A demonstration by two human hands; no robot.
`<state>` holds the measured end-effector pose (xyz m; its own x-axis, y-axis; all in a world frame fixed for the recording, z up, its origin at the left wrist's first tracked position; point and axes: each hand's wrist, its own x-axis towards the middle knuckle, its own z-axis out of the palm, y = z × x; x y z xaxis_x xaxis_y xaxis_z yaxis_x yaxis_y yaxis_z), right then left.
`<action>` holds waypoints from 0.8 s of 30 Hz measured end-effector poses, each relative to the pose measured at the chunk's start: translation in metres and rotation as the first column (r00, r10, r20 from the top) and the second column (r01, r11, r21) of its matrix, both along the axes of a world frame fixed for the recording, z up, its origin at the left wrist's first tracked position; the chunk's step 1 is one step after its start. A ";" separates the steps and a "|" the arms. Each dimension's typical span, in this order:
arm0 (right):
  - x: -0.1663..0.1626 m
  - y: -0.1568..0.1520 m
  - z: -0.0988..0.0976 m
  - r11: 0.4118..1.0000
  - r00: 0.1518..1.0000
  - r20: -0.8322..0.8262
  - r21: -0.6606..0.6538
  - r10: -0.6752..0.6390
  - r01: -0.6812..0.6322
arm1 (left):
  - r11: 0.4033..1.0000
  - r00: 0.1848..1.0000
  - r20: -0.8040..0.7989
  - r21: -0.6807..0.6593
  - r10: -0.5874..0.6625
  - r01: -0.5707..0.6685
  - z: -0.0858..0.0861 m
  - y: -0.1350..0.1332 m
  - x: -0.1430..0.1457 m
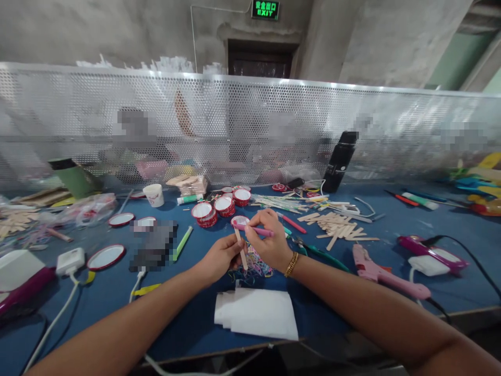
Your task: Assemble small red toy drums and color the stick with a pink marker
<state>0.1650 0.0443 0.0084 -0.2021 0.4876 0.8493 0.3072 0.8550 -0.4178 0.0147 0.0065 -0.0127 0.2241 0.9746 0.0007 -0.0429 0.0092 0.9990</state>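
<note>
My left hand (pixel 225 256) pinches a wooden craft stick (pixel 243 256) that stands nearly upright in front of me. A pink marker (pixel 261 231) is gripped in my right hand (pixel 270 237), its left end at the top of the stick. Whether the marker touches the wood is too small to tell. Just behind the stick lies a white disc with a pink-red rim (pixel 240 221), partly covered by the marker. A tangle of coloured threads (pixel 258 261) lies beneath my hands. Closer to me is a folded white paper sheet (pixel 262 313).
Loose craft sticks (pixel 338 227) and a pink glue gun (pixel 381 274) lie to the right, with green-handled pliers (pixel 323 256). Red-rimmed round tins (pixel 205 213) stand behind my hands. A phone (pixel 156 245) lies left. A black bottle (pixel 340 162) stands before the perforated metal screen (pixel 254 115).
</note>
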 end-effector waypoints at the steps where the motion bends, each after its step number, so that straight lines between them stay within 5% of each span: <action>1: 0.000 0.000 0.000 1.000 1.000 -0.005 -0.002 0.003 -0.003 | 1.000 1.000 -0.001 0.000 0.001 -0.001 0.000 0.000 0.000; 24: 0.003 0.000 0.003 0.999 0.996 -0.081 0.029 0.027 -0.025 | 1.000 1.000 -0.020 0.001 0.013 -0.013 0.005 -0.002 0.000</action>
<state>0.1677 0.0442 0.0118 -0.1437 0.4592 0.8766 0.2509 0.8738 -0.4166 0.0142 0.0040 -0.0078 0.2109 0.9775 -0.0031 -0.0235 0.0083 0.9997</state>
